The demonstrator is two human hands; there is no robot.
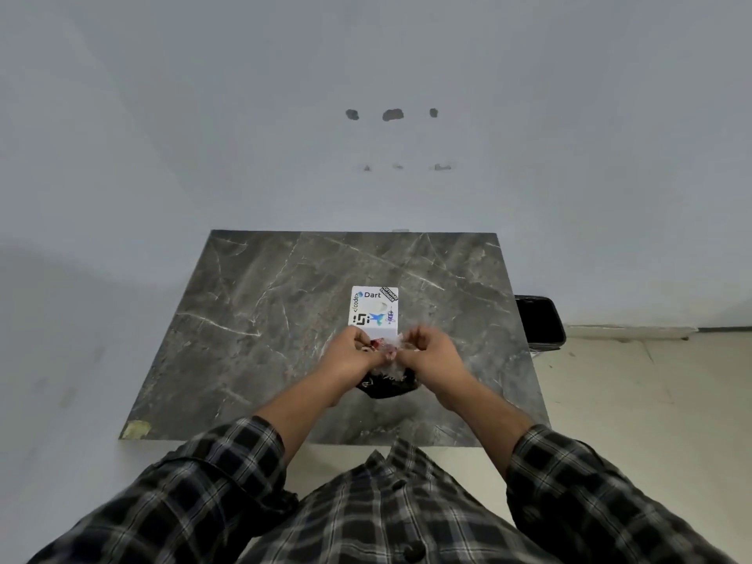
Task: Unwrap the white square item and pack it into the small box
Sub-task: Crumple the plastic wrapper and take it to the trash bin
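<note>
Both hands (390, 352) pinch crinkled wrapping (394, 347) — contents hidden, blurred.

Box (374, 309) crowds hands (390, 352); tabletop (244, 319) elsewhere bare.

Black-and-white plaid shirt (366, 514), rolled sleeves (228, 453)

Dark grey marble-pattern worktop (285, 303), white veining, butted against pale grey wall (203, 116). Wall shows three chipped holes (392, 114) in a row. Cream tiled floor (630, 380) at right; black chair seat (540, 319) beside worktop edge.
</note>
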